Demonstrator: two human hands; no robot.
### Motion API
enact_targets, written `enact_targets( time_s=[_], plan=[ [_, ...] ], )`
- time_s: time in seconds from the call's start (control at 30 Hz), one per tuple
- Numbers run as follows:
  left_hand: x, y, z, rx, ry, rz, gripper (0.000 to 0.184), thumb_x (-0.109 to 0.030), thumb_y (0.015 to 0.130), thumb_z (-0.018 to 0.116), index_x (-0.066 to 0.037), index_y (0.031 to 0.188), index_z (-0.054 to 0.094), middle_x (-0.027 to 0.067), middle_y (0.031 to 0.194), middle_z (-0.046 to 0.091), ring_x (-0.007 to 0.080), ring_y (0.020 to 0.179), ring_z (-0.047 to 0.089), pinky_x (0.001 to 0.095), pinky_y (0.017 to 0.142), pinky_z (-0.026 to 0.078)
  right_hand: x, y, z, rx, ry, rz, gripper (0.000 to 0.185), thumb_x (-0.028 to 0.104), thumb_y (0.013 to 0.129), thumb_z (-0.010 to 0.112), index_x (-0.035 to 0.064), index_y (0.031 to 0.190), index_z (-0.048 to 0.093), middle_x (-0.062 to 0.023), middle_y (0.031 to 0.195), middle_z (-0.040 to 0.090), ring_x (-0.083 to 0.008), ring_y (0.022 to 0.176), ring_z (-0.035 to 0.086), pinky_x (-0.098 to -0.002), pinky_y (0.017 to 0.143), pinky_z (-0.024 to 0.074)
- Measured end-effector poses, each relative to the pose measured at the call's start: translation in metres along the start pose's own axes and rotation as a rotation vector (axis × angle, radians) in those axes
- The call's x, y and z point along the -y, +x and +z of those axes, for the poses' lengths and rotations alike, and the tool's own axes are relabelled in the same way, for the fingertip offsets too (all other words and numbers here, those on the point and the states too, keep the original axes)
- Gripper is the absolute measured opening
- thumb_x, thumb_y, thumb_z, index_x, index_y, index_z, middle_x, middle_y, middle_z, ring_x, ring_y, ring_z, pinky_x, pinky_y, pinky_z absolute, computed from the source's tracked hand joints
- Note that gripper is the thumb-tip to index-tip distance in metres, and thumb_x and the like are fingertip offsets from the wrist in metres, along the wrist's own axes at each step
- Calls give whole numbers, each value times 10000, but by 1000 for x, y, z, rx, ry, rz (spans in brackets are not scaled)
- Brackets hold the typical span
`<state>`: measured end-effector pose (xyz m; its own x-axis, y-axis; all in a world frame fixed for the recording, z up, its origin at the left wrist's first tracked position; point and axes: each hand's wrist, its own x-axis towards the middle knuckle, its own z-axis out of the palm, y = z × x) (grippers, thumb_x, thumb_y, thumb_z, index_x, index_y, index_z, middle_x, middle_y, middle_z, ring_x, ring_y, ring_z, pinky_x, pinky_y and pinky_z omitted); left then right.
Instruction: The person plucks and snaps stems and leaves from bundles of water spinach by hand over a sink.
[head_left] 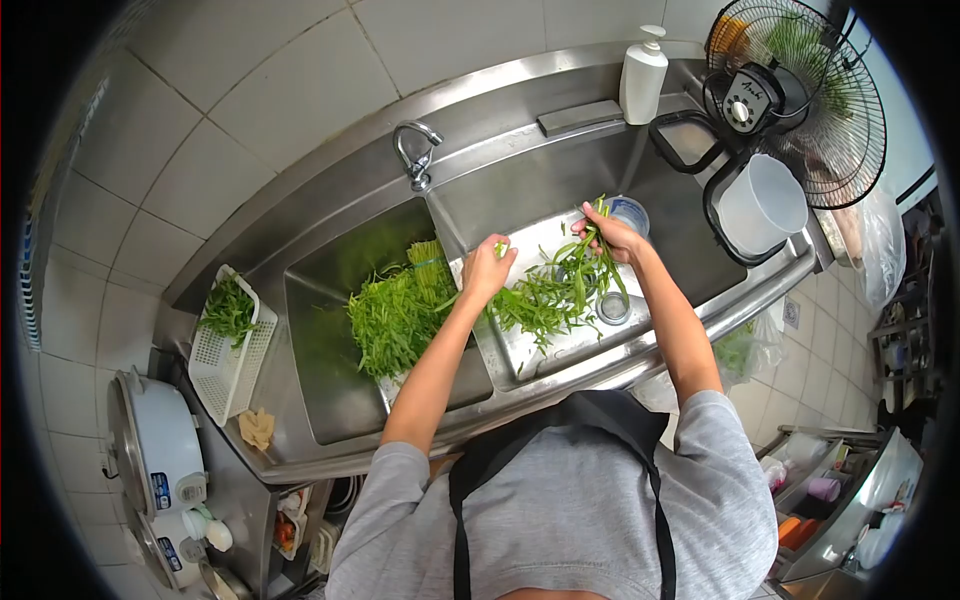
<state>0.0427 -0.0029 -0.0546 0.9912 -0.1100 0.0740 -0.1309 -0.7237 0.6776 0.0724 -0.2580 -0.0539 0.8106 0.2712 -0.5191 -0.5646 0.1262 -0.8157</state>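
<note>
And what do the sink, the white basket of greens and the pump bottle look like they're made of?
The sink: satin metal, likely stainless steel, from its grey sheen and blurred reflections. The basket: probably matte white plastic, given its regular, perforated walls. The pump bottle: smooth and opaque white, seemingly plastic by its rounded body and pump top.

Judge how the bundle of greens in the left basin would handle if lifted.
The bundle of greens would probably lift together, since a band seems to cross its stems. Its thin, loosely splayed leaves would likely droop.
</note>
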Motion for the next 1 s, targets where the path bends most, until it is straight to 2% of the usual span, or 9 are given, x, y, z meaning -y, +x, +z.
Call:
enact_targets(
  time_s=[0.07,0.17,0.3,0.43,0.6,0.7,0.73,0.8,1.0],
  plan=[
    [-20,-2,-2,237,-65,16,340,-382,753,614,-84,917,639,110,536,541,203,541,553,348,541,419,-1,-2,1,33,82,-7,495,497,853,451,16,848,570,-8,697,480,-67,496,386,-192,412,322],
    [-49,-13,5,301,-100,89,356,-397,742,626,-82,907,639,55,460,456,137,460,453,327,477,365,0,1,14,27,66,-1,492,489,851,461,9,840,566,-14,699,483,-77,507,413,-195,414,330],
    [-51,-8,14,256,-75,10,365,-387,730,642,-53,876,631,46,447,429,109,461,428,305,463,350,10,-9,40,67,-26,37,494,509,829,484,23,867,560,-16,713,513,-71,529,454,-205,404,361],
    [-32,-4,1,354,-383,-74,268,-303,757,637,-53,849,615,-11,523,479,85,472,416,279,444,332,14,-8,37,61,-152,-39,487,494,812,527,18,910,567,-30,777,535,-71,524,460,-201,402,371],
    [-28,-6,-15,402,-519,-207,209,-288,772,629,-84,808,602,-73,530,393,34,457,335,198,430,291,11,-3,40,126,-109,-100,403,391,786,622,3,876,564,-22,747,539,-62,501,456,-193,378,345],
    [-21,0,-14,449,-592,-272,237,-288,765,640,-61,827,613,-53,568,467,40,481,373,212,445,323,8,4,43,82,-170,-126,406,400,777,632,2,819,565,-39,675,550,-69,475,455,-201,379,346],
    [-17,0,-9,404,-542,-159,240,-284,763,643,-57,836,618,-44,588,491,42,493,387,215,451,329,8,5,46,38,-159,-152,415,400,763,648,-9,774,573,-40,604,542,-73,449,463,-210,372,350],
    [-13,-2,1,309,-440,62,250,-278,758,650,-49,855,626,-27,628,539,46,517,414,222,463,341,9,9,48,-19,-275,-107,392,385,775,640,-1,756,575,-22,593,530,-75,441,451,-211,367,340],
    [-17,0,-11,425,-492,-149,252,-268,755,660,-45,870,638,-16,668,571,49,522,421,223,468,343,15,4,52,-75,-453,-224,423,437,752,646,38,637,567,-8,536,508,-70,420,417,-227,367,305]
  ],
)
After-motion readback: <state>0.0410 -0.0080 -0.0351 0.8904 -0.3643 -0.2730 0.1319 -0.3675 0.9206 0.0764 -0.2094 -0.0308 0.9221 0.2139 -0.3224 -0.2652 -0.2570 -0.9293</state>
